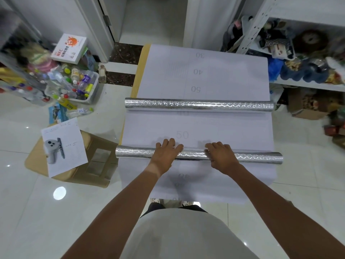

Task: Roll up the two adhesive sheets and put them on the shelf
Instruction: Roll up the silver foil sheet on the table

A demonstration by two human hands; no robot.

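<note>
Adhesive sheets (201, 126) are half rolled; your hands, left hand (166, 153) and right hand (220, 156), press apart with fingers straight on the near roll (257, 157), so keep rolling evenly.

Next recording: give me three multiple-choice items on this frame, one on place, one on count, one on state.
1. Where do both hands rest?
A. on the near silver embossed foil roll
B. on the far roll
C. on the metal shelf

2. How many silver rolls show?
A. one
B. two
C. three

3. The white numbered backing sheets are:
A. fully rolled
B. partly unrolled
C. folded

Key:
1 A, the left hand and right hand lie on the near silver embossed foil roll.
2 B, a far roll lies beyond it.
3 B, flat white numbered backing sheets extend past each roll.
</note>
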